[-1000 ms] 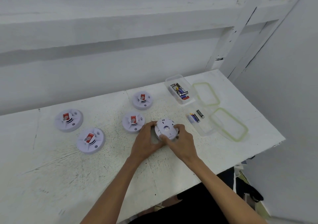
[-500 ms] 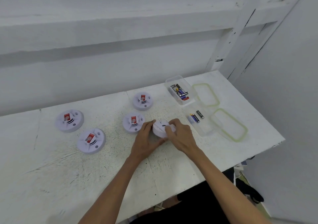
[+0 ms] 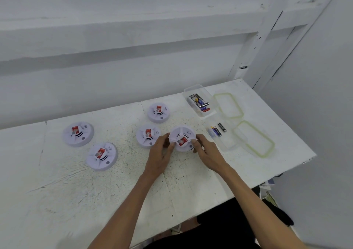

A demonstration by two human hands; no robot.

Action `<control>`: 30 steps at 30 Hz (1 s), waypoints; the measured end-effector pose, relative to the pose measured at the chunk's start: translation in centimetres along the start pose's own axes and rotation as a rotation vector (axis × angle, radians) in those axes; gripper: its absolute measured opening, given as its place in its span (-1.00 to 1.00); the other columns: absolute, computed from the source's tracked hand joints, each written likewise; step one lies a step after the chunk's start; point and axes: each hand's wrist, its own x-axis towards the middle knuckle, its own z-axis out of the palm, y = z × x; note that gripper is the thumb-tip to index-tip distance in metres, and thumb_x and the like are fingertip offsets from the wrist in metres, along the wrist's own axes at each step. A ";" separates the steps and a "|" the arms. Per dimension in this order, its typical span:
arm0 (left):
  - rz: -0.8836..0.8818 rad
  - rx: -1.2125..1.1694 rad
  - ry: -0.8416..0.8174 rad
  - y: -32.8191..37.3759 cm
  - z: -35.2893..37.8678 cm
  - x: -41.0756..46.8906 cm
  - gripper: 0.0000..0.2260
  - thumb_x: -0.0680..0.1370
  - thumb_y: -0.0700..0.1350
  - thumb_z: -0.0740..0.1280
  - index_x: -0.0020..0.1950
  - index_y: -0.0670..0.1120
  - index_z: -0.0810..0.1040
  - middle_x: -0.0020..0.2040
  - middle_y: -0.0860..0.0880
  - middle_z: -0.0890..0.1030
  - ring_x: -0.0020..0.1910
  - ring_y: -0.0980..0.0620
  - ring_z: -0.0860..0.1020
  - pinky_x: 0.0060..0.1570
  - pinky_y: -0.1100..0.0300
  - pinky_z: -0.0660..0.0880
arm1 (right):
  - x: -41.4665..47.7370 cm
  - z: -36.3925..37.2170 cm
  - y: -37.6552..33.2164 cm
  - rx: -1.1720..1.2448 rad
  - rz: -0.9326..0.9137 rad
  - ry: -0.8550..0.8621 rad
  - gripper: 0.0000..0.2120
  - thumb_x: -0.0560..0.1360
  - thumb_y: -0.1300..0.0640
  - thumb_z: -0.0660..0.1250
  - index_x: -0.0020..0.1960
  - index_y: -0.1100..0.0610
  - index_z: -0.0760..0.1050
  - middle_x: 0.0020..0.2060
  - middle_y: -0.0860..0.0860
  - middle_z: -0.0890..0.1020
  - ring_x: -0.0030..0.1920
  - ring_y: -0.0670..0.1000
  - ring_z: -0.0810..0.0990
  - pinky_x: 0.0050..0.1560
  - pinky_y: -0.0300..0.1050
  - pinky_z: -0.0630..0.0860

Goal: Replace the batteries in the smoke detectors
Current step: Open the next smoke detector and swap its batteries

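Observation:
Both hands hold one white round smoke detector [image 3: 182, 137] with its red-stickered face up, near the middle of the white table [image 3: 57, 191]. My left hand [image 3: 159, 156] grips its left rim and my right hand [image 3: 207, 153] grips its right rim. Several more detectors lie face up: one just to the left [image 3: 148, 136], one behind [image 3: 159, 112], and two at the far left [image 3: 78, 133] [image 3: 101, 156]. A clear open box [image 3: 198, 100] holds several batteries. A second clear box [image 3: 221, 134] holds three batteries [image 3: 216, 130].
Two clear lids with green seals lie at the right, one at the back [image 3: 228, 105] and one near the table's right edge [image 3: 255, 138]. A white wall with a ledge runs behind the table. The table's front edge drops off near my arms.
The held detector was turned over between my hands: a second ago its plain back faced up, now its red-stickered face does. Both hands stayed on its rim.

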 end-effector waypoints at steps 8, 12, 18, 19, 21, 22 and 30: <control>-0.014 -0.012 -0.049 -0.4 0.1 0.0 -0.58 0.68 -0.10 0.29 0.55 -0.09 0.39 0.46 0.05 0.51 0.45 0.16 0.45 0.40 0.15 0.46 | 0.0 1.6 0.4 0.322 0.189 -0.028 -0.76 0.66 -0.02 0.20 0.18 0.10 0.51 -0.12 0.06 0.72 -0.17 0.01 0.70 -0.17 -0.12 0.63; -0.080 0.049 -0.042 -0.9 0.4 0.2 -0.49 0.69 0.06 0.17 0.62 -0.09 0.27 0.56 -0.02 0.40 0.53 0.09 0.36 0.49 0.03 0.38 | 0.5 2.3 0.3 0.478 0.247 -0.001 -0.71 0.65 -0.05 0.22 0.27 0.09 0.49 0.01 0.08 0.70 -0.10 0.08 0.73 -0.05 0.01 0.68; -0.115 0.021 -0.065 -0.6 0.3 0.2 -0.60 0.67 0.21 0.15 0.49 0.15 0.35 0.40 0.11 0.54 0.37 0.18 0.50 0.35 -0.05 0.51 | 1.1 2.6 0.5 0.641 0.315 0.018 -0.65 0.61 -0.05 0.31 0.18 0.23 0.56 -0.02 0.16 0.72 -0.07 0.18 0.73 0.01 0.16 0.67; -0.117 0.009 -0.080 -0.6 0.4 0.2 -0.57 0.67 0.21 0.20 0.52 0.13 0.35 0.42 0.14 0.52 0.40 0.19 0.47 0.38 -0.04 0.49 | 1.1 2.6 0.5 0.667 0.328 0.021 -0.65 0.61 -0.04 0.30 0.16 0.25 0.56 -0.03 0.17 0.72 -0.08 0.21 0.73 0.02 0.15 0.66; -0.116 0.033 -0.101 -0.7 0.6 0.2 -0.42 0.60 0.24 0.33 0.57 0.11 0.31 0.42 0.19 0.50 0.40 0.22 0.46 0.37 0.08 0.49 | 1.0 2.6 0.5 0.719 0.356 0.024 -0.64 0.62 -0.03 0.30 0.14 0.29 0.55 -0.05 0.19 0.72 -0.09 0.24 0.73 0.02 0.13 0.66; -0.121 0.073 -0.099 -0.5 0.7 0.2 -0.34 0.54 0.28 0.38 0.58 0.12 0.29 0.41 0.20 0.50 0.38 0.23 0.46 0.33 0.15 0.49 | 1.0 2.5 0.4 0.737 0.366 0.025 -0.63 0.61 -0.03 0.31 0.14 0.31 0.54 -0.06 0.19 0.72 -0.08 0.25 0.73 0.00 0.11 0.67; -0.147 0.043 -0.087 -0.2 1.9 1.0 -0.31 0.45 0.09 0.47 0.53 0.21 0.28 0.38 0.31 0.45 0.40 0.18 0.43 0.40 0.00 0.45 | 1.1 2.2 0.5 0.774 0.363 -0.005 -0.61 0.60 -0.02 0.33 0.11 0.34 0.46 -0.03 0.21 0.72 -0.05 0.25 0.72 -0.05 0.03 0.68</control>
